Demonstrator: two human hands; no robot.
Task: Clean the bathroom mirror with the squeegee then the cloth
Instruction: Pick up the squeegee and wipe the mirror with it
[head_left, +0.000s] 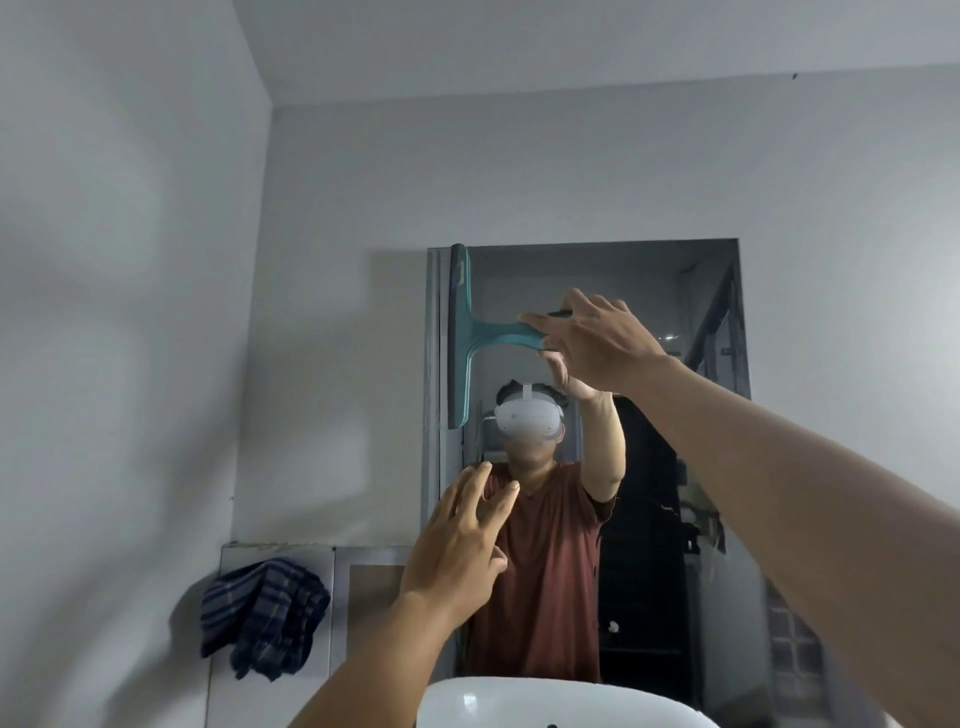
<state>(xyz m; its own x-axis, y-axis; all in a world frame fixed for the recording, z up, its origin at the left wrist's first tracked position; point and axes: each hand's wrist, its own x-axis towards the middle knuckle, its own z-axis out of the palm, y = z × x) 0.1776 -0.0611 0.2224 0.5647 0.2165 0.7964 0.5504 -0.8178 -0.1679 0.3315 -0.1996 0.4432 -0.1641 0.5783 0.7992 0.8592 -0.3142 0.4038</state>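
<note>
The right hand (597, 343) has its fingers wrapped round the handle of the teal T-shaped squeegee (462, 332), whose blade stands upright at the mirror (649, 291)'s left edge. The left hand (457, 545) holds nothing, fingers loosely spread. A striped cloth (265, 613) hangs crumpled lower left.

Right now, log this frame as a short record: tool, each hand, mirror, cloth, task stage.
tool: teal squeegee, blade vertical along the mirror's left edge, handle pointing right
right hand: gripping the squeegee handle
left hand: open, fingers spread, holding nothing, raised near the mirror's lower left
mirror: wall-mounted above the white sink
cloth: dark striped, hanging on the wall left of the sink, untouched
stage: squeegee step; cloth step not begun
</note>
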